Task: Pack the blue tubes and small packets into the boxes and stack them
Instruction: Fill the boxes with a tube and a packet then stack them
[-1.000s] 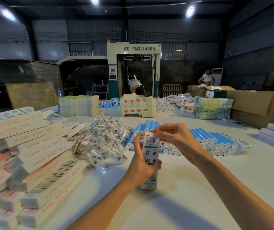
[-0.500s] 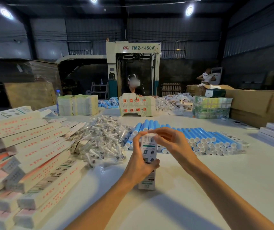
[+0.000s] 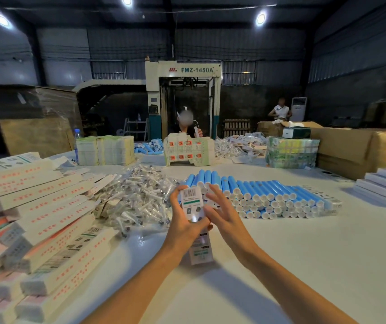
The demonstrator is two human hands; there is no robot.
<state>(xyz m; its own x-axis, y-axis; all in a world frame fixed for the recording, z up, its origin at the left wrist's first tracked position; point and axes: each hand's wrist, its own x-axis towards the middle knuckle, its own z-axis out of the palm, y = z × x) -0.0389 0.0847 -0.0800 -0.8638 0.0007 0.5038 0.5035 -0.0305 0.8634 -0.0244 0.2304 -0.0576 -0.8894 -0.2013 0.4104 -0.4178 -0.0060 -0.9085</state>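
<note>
warehouse packing floor, corrugated metal walls, industrial machine (image 3: 182,94), cardboard cartons (image 3: 360,148)

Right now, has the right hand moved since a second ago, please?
Yes. The right hand left the box's top flap and dropped down its right side, fingers spread.

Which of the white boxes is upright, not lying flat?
The box gripped by the left hand; all boxes in the left stack lie flat.

Round ceiling lamps (image 3: 260,19) glare in the gloom, the white table (image 3: 304,253) lies bright with soft shadows, edges bow fisheye-like, and the box (image 3: 191,202) is motion-blurred
</note>
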